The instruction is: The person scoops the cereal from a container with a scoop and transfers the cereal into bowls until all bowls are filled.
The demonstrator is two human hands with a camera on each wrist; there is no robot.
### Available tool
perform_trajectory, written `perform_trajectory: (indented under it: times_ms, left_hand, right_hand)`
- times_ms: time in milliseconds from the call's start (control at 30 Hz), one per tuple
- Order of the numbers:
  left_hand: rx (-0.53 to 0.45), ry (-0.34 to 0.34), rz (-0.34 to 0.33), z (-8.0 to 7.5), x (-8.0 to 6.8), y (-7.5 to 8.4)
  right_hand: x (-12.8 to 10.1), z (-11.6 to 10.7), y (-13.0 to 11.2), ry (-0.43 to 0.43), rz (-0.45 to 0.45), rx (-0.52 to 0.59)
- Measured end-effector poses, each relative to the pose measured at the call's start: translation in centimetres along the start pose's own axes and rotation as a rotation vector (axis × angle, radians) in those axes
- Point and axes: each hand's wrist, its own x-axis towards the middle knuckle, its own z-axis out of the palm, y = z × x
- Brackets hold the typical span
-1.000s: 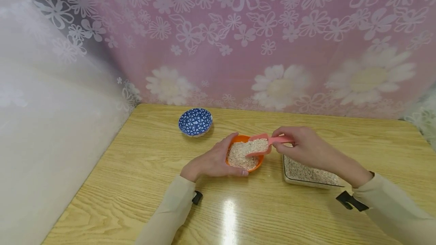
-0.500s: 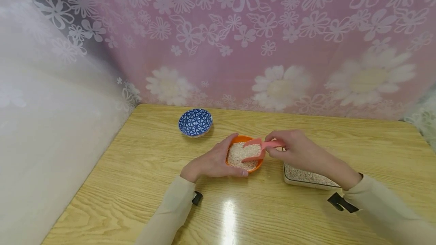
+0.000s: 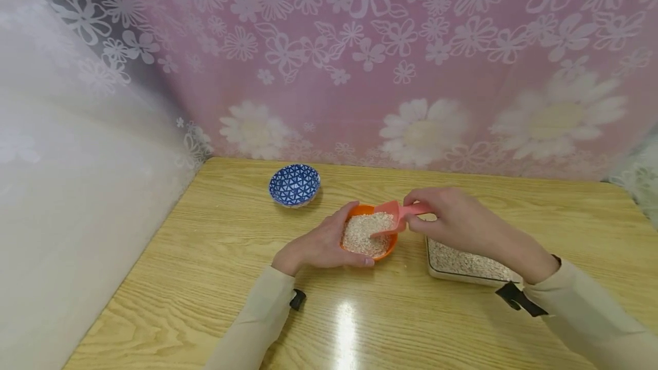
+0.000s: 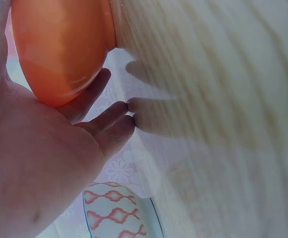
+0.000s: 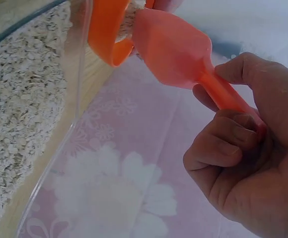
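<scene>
Looking down from the head view, the left hand (image 3: 321,242) cups the orange bowl (image 3: 368,234) of oats on the wooden table (image 3: 216,256), while the right hand (image 3: 452,221) pinches the pink scoop (image 3: 393,216), tipped over the bowl beside the clear container (image 3: 465,264). A blue bowl (image 3: 295,184) stands well apart. At the left wrist, the palm and thumb wrap the orange bowl (image 4: 59,47), the other fingers (image 4: 109,124) lying relaxed beside it. At the right wrist, curled fingers (image 5: 223,148) grip the pink scoop (image 5: 176,49) by its handle.

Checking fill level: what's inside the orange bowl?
The orange bowl holds pale oat-like flakes, heaped near the rim. The pink scoop covers its right edge; the bottom is buried.
</scene>
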Motion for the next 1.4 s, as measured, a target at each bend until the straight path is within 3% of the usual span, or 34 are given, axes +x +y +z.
perform_trajectory:
  times_ms: [533, 833, 1033, 1200, 1400]
  left_hand:
    - [-0.012, 0.001, 0.010, 0.1, 0.0, 0.0]
    - [-0.013, -0.001, 0.000, 0.1, 0.0, 0.2]
    - [-0.002, -0.004, 0.007, 0.1, 0.1, 0.2]
    - [0.001, -0.008, 0.018, 0.1, 0.1, 0.2]
    - [0.009, -0.020, 0.029, 0.0, 0.0, 0.2]
  right_hand:
    - [-0.4, -1.0, -0.7, -0.011, -0.020, -0.093]
    - [-0.8, -0.8, -1.1, 0.094, -0.200, -0.261]
    - [-0.7, -0.3, -1.4, 0.156, -0.296, -0.316]
    - [-0.6, -0.2, -1.5, 0.175, -0.332, -0.339]
    - [-0.6, -0.2, -1.7, 0.112, -0.313, -0.346]
